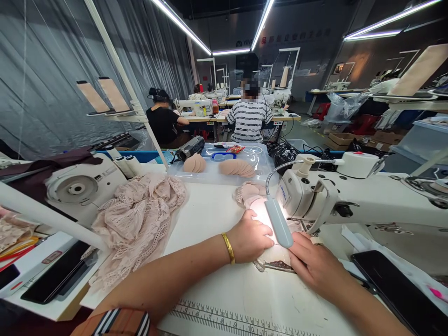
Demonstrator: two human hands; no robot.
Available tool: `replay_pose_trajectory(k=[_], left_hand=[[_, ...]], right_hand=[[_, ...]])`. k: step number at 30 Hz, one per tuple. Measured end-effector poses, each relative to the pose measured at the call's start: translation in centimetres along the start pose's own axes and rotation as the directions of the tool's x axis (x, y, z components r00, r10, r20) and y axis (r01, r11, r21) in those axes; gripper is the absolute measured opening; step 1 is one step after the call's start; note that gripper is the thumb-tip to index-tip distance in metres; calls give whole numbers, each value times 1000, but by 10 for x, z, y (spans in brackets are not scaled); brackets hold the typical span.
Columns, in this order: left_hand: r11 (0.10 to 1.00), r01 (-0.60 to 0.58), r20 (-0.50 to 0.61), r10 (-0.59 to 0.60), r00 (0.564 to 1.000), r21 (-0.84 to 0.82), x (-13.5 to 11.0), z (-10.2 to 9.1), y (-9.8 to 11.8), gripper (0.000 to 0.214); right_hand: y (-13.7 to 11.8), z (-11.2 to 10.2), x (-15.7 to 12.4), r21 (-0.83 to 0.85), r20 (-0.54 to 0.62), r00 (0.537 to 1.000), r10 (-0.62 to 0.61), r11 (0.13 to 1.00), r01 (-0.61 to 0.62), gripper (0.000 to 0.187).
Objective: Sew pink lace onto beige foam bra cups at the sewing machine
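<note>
My left hand (249,239), with a gold bangle on the wrist, presses flat on a small pale pink fabric piece (276,254) lying on the white table (217,284). My right hand (317,263) rests on the same piece from the right, fingers pointing at the needle area. The piece lies under the head of a white sewing machine (350,198), lit by its gooseneck lamp (280,223). More pink fabric (249,192) trails behind the lamp. The needle itself is hidden by the lamp.
A heap of pink lace (135,221) lies left. A clear tray (224,170) with round beige pads stands behind. Phones lie at right (399,291) and left (56,277). A second machine (79,186) is at left. Two people sit with backs turned at benches beyond.
</note>
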State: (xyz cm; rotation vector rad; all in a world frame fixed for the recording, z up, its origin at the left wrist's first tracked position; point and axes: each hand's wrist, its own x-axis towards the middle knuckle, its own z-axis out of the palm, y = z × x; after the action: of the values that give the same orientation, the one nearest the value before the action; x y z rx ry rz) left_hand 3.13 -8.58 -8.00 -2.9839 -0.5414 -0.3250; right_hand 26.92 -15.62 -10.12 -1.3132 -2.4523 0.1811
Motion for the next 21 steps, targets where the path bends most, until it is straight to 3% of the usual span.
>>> replay_pose_trajectory(k=[8, 10, 12, 15, 18, 20, 21], left_hand=[[997, 66, -31, -67, 997, -29, 3, 8, -21, 20], [984, 180, -132, -179, 975, -9, 5, 8, -29, 21], [940, 342, -212, -335, 918, -6, 4, 6, -41, 37], [864, 504, -85, -501, 861, 15, -4, 0, -61, 52], [847, 528, 67, -531, 845, 61, -19, -8, -70, 29], [857, 510, 109, -515, 850, 71, -27, -11, -63, 5], [865, 497, 131, -502, 855, 70, -28, -13, -56, 5]], right_hand=[[-3, 6, 3, -45, 3, 996, 87, 995, -86, 20], [-3, 7, 3, -50, 1, 996, 84, 995, -83, 19], [-2, 7, 3, -49, 0, 997, 78, 996, -78, 20], [-2, 6, 3, -48, -17, 997, 77, 996, -78, 22], [-3, 5, 2, -52, -31, 997, 76, 996, -78, 22], [-2, 5, 1, -51, -25, 997, 72, 996, -73, 21], [-2, 5, 0, -51, -21, 997, 71, 996, -72, 20]])
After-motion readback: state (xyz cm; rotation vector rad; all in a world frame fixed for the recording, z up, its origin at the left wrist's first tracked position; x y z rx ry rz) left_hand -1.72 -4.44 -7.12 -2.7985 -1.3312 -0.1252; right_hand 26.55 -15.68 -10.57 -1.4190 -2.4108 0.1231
